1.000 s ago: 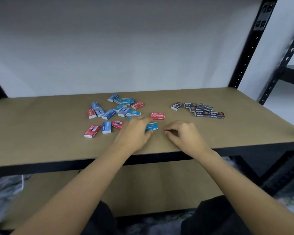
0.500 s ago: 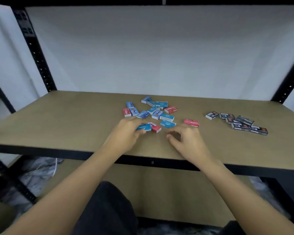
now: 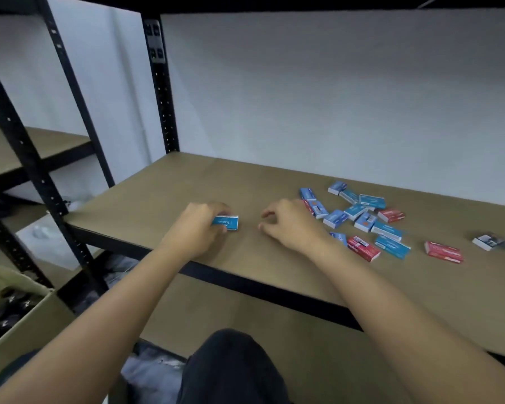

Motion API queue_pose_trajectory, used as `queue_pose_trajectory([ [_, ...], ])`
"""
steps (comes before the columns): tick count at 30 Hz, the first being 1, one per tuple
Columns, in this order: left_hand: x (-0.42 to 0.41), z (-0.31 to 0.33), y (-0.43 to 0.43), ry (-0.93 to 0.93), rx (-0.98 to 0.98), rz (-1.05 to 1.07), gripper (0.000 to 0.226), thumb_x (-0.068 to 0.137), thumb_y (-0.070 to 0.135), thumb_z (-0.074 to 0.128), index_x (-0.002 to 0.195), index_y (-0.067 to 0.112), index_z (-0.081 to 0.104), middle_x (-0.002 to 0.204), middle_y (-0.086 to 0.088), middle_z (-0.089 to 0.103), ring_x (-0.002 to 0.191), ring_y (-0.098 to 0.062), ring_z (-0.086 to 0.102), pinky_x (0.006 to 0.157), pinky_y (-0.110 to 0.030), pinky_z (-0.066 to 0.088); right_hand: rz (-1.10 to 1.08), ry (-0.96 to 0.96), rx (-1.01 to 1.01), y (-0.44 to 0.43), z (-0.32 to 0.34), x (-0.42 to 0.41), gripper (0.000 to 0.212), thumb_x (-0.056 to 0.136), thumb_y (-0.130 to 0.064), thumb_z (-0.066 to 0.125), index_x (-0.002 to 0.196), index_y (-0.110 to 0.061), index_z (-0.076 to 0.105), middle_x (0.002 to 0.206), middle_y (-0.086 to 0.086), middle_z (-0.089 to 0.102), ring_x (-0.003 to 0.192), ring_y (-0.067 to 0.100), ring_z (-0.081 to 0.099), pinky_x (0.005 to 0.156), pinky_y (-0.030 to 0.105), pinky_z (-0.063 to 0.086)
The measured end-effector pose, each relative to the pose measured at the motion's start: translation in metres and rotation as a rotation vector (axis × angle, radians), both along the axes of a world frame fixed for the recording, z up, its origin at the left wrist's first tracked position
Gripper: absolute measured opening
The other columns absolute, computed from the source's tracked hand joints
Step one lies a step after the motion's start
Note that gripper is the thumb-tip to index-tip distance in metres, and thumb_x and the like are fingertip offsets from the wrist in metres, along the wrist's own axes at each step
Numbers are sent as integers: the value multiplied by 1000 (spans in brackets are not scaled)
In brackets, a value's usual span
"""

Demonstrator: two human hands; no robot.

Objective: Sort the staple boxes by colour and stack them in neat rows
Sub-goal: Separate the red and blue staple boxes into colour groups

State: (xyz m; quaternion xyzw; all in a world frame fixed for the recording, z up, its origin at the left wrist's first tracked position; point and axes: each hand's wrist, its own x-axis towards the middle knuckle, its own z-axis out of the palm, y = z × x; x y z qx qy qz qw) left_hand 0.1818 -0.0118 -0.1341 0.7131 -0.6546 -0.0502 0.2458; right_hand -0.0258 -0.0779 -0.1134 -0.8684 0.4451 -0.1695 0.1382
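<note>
- The shelf board (image 3: 164, 193) carries a mixed pile (image 3: 362, 217) of blue and red staple boxes.
- The left hand (image 3: 196, 228) reaches over the board's front edge, well left of the pile, knuckles up. Its fingers curl round a blue staple box (image 3: 226, 223) lying flat on the board.
- The right hand (image 3: 292, 225) lies just left of the pile, fingers loosely curled and gripping nothing.
- Dark boxes (image 3: 489, 242) sit well right of the pile.
- A lone red box (image 3: 443, 252) lies just right of the pile.
</note>
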Motion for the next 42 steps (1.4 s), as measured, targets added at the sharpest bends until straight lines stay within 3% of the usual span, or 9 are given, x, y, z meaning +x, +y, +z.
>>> queue_pose_trajectory([
  [8,26,-11,-30,58,-12,-22,32,91,7,61,119,21,67,121,1,66,108,-19,59,89,-21,39,-67,56,53,-18,-13,10,33,85,-35,68,102,-6,71,101,12,72,96,28,66,85,43,55],
  [13,27,-8,-34,106,-31,-5,33,92,9,60,122,23,66,125,2,65,110,-16,58,87,-15,35,-35,60,49,-20,-12,8,37,87,-37,68,116,-14,69,116,6,69,109,24,63,92,39,52],
  [19,-12,3,-20,141,-153,-25,35,91,13,63,124,26,63,131,4,61,120,-16,55,92,-16,34,-65,-178,-60,-15,8,-33,28,90,-17,66,117,-17,70,108,-1,72,93,7,61,78,12,38],
  [25,-103,7,-22,108,-179,-259,28,88,18,67,115,24,68,114,5,66,103,-14,61,87,-20,41,-203,-345,-82,7,13,-121,20,85,-9,67,102,-17,75,92,-6,72,84,4,65,71,-1,40],
  [28,-144,6,-26,76,-145,-369,34,85,28,69,119,24,67,107,5,66,93,-12,62,81,-26,47,-248,-274,-159,20,5,-154,15,83,-13,70,96,-18,76,89,-6,74,80,6,65,72,5,43],
  [31,-170,4,-30,-33,-99,-381,46,82,44,69,124,25,62,115,5,65,100,-15,61,86,-37,50,-278,-239,-199,33,-8,-176,11,82,-16,70,90,-21,77,88,-8,75,79,7,65,78,24,50],
  [35,-192,3,-34,-249,-69,-340,52,81,58,61,124,29,58,120,5,63,113,-18,55,89,-34,40,-246,-237,-155,43,-23,-191,15,82,-20,69,93,-27,77,89,-13,74,79,2,63,78,23,51],
  [39,-203,6,-36,-280,-73,-340,47,84,53,61,126,32,57,120,2,63,115,-19,54,88,-31,34,-216,-268,-127,49,-35,-197,19,83,-17,67,97,-24,77,94,-10,73,87,3,64,83,25,51],
  [42,-204,10,-33,-152,-83,-392,52,80,38,72,130,32,57,120,0,63,113,-20,55,89,-30,42,-190,-241,-145,50,-40,-199,17,84,-18,64,96,-21,76,96,-6,72,90,9,65,84,31,52],
])
